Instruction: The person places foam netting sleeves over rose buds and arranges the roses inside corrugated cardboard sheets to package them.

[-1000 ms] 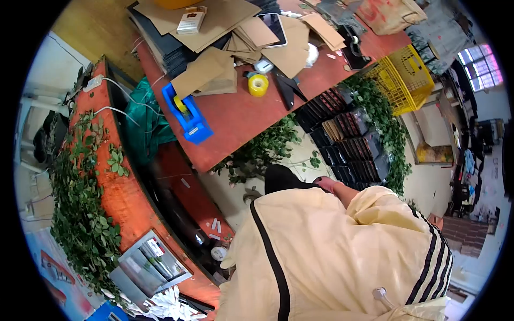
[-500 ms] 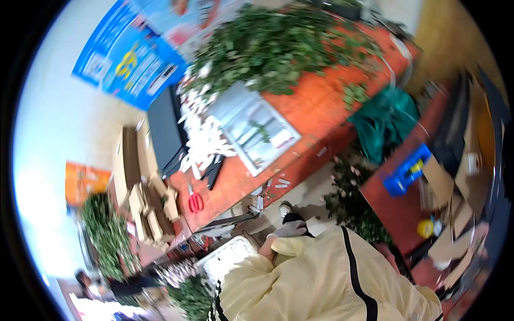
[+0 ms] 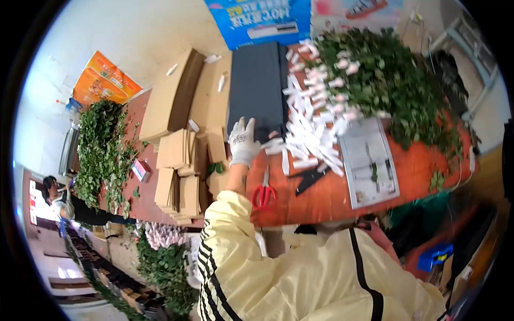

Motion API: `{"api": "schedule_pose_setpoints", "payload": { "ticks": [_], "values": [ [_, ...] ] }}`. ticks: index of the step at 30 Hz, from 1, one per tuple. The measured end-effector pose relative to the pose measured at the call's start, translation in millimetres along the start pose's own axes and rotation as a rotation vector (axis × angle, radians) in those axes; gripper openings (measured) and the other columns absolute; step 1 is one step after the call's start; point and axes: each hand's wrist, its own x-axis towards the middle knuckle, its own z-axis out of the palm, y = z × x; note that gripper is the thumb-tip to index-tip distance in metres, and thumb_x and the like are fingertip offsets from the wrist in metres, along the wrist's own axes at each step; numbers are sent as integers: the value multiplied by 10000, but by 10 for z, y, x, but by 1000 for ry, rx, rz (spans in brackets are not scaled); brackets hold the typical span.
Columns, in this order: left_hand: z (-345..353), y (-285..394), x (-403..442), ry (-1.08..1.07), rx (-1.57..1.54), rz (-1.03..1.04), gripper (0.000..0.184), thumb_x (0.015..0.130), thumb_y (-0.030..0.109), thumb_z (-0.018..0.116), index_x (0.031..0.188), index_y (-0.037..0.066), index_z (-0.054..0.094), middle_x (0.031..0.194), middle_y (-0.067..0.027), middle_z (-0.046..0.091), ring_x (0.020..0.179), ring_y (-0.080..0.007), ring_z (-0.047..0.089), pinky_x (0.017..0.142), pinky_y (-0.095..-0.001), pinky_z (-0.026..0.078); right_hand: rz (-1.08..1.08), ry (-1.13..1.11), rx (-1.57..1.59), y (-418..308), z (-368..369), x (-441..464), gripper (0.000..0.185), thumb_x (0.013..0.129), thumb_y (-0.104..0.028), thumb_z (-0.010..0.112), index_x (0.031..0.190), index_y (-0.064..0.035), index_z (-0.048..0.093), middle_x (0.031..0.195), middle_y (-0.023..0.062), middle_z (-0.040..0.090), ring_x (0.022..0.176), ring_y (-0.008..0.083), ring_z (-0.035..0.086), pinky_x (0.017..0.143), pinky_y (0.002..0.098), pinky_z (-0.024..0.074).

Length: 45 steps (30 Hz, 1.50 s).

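Observation:
My left hand [image 3: 243,142], in a white glove, reaches forward with its palm down and fingers spread. Its fingertips are over the near left corner of a stack of dark sheets [image 3: 258,85]; whether they touch it I cannot tell. To its right lies a heap of white paper-like strips [image 3: 313,136]. Red-handled scissors [image 3: 264,197] rest closer to me, beside a black strip-like item [image 3: 310,179]. Folded cardboard pieces [image 3: 174,150] are stacked left of the hand. My right hand is out of view.
Leafy stems [image 3: 385,80] with pale wrapped heads cover the right of the orange-red table [image 3: 321,208]. A grey-framed panel [image 3: 369,166] lies before them. Long cardboard [image 3: 171,96] and more greenery [image 3: 99,155] are at left. Another person [image 3: 64,203] stands far left. Bundled flowers [image 3: 166,262] stand below.
My view has swung left. My left hand has moved from low beside my body up and forward over the table, to the dark sheets.

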Motion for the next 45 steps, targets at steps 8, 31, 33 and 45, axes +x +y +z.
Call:
{"api": "schedule_pose_setpoints", "payload": {
  "ticks": [8, 31, 33, 45],
  "values": [
    [327, -527, 399, -311, -38, -262, 511, 706, 196, 526, 1217, 188, 538, 1363, -85, 428, 1234, -296, 410, 1054, -428, 272, -154, 10, -74, -1005, -364, 249, 242, 801, -253, 586, 951, -64, 603, 923, 132, 620, 901, 302, 585, 789, 360, 446],
    [126, -1123, 463, -498, 331, -440, 854, 676, 305, 703, 1390, 116, 275, 1210, -172, 507, 1103, -319, 528, 910, -384, 437, -227, -194, -210, -1168, -788, 812, 481, 813, -342, 572, 1191, -52, 510, 1131, 161, 556, 1080, 332, 493, 936, 393, 376],
    [67, -1095, 492, -521, 179, -402, 752, 684, 334, 689, 1341, 132, 386, 1186, -138, 548, 1099, -293, 536, 911, -363, 433, -179, -237, -174, -1553, -962, 802, 451, 800, -331, 586, 1163, -69, 531, 1121, 157, 560, 1043, 339, 515, 907, 401, 390],
    [54, -1353, 428, -525, 177, -150, 808, 614, 183, 722, 1345, 155, 377, 1402, -102, 360, 1264, -282, 382, 1026, -353, 347, -311, -162, -83, -1507, -717, 771, 425, 772, -263, 624, 1124, -43, 535, 1058, 138, 580, 980, 328, 550, 858, 395, 419]
  ]
}}
